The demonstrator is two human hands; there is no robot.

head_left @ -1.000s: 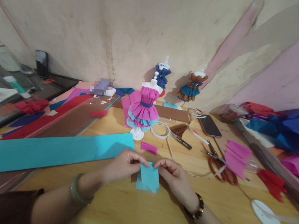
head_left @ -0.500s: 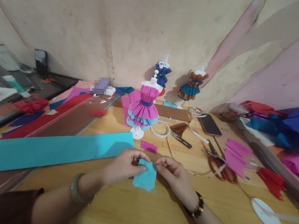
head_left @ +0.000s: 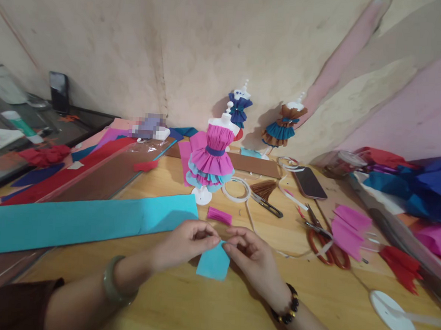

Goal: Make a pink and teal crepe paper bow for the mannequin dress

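Note:
A small piece of light-blue crepe paper (head_left: 213,264) hangs between my hands above the wooden table. My left hand (head_left: 188,242) pinches its top edge between thumb and forefinger. At the upper right corner, my right hand (head_left: 254,254) has its thumb and forefinger closed on the same paper. Just beyond my fingers lies a small pleated magenta paper piece (head_left: 220,216). Behind it stands a white mini mannequin in a magenta and light-blue ruffled paper dress (head_left: 215,155). To the left stretches a long folded strip of light-blue paper (head_left: 90,222).
Scissors (head_left: 322,241), a tape roll (head_left: 236,190), thread snips (head_left: 268,206) and a phone (head_left: 311,183) lie to the right. Two more dressed mannequins, one blue (head_left: 240,109) and one brown and teal (head_left: 285,124), stand by the wall. A white disc (head_left: 393,315) sits at lower right.
My fingertips have come closer together at the paper's top edge. The paper's upper corners now slope down where they were squarer before.

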